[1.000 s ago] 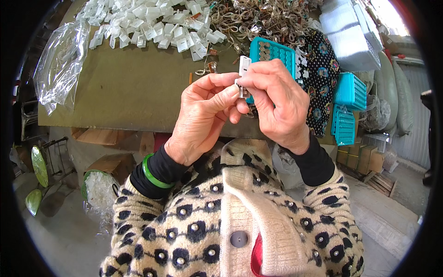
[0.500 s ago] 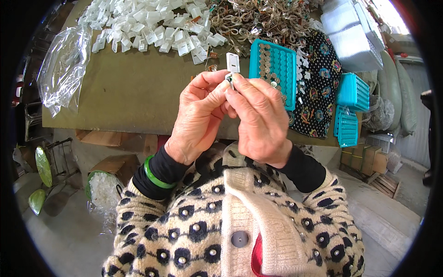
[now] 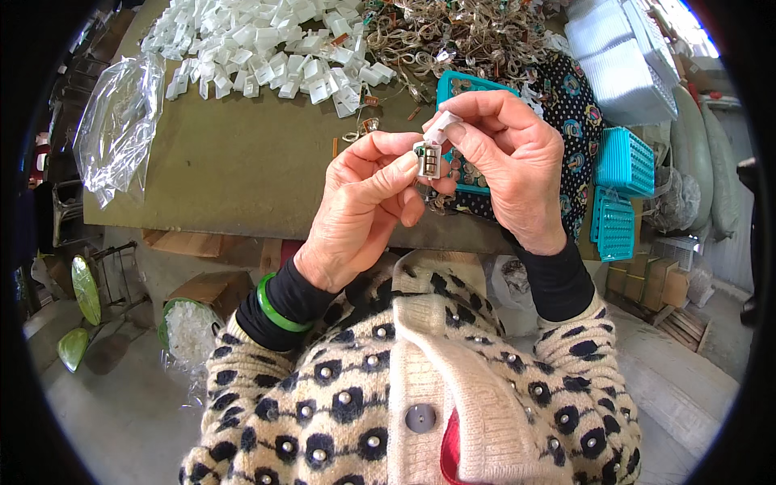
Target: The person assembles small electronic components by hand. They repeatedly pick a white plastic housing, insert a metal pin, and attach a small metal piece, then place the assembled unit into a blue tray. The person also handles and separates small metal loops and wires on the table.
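A crumpled clear plastic bag (image 3: 121, 121) is seen hanging over the bench's (image 3: 242, 162) left edge. Brown cardboard boxes (image 3: 655, 283) are stacked at the far right, below turquoise trays.

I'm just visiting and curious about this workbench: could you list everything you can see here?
small plastic part: one, white, held between both hands
plastic parts pile: many, white, table's far side
metal pieces heap: many, brownish, far right
tray: one, teal, behind the hands
baskets: two, teal, table's right edge
plastic bag: one, clear, table's left edge
table: one, olive
bangle: one, green, left wrist
left hand: pinching the part
right hand: pinching the part
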`<state>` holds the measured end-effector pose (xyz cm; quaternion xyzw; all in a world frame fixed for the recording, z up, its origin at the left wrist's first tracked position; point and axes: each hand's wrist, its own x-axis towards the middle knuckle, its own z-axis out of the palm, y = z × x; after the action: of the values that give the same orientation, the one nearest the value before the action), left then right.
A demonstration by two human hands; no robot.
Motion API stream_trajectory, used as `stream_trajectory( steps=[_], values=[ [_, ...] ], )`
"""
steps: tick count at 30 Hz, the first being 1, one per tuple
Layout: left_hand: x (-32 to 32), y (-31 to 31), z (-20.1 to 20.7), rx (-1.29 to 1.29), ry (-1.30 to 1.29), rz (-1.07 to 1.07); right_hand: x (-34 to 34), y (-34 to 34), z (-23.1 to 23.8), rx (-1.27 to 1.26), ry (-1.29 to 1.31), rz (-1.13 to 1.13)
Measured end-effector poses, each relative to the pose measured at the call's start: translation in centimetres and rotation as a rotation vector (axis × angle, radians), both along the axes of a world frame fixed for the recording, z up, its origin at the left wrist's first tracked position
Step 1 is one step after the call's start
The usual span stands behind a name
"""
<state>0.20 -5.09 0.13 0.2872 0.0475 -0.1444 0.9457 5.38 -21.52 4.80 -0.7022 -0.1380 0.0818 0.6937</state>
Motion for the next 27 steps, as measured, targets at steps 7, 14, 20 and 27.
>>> stream_trajectory(
  steps=[7, 14, 20, 27],
  values=[
    [-0.1, -0.6, 0.4, 0.013, -0.006, 0.001, -1.1, 0.2, 0.3, -0.092, -0.114, -0.086],
    [-0.4, -1.0, 0.4, -0.005, 0.016, 0.092, -0.2, 1.0, -1.9, -0.226, -0.841, -0.070],
    [-0.4, -0.6, -0.1, -0.122, 0.062, 0.051, -2.0, 1.0, -1.9, -0.296, -0.684, -0.021],
    [-1.0, -1.3, -0.5, -0.281, 0.073, 0.000, -1.8, 2.2, -3.7, -0.205, -0.987, -0.099]
  ],
)
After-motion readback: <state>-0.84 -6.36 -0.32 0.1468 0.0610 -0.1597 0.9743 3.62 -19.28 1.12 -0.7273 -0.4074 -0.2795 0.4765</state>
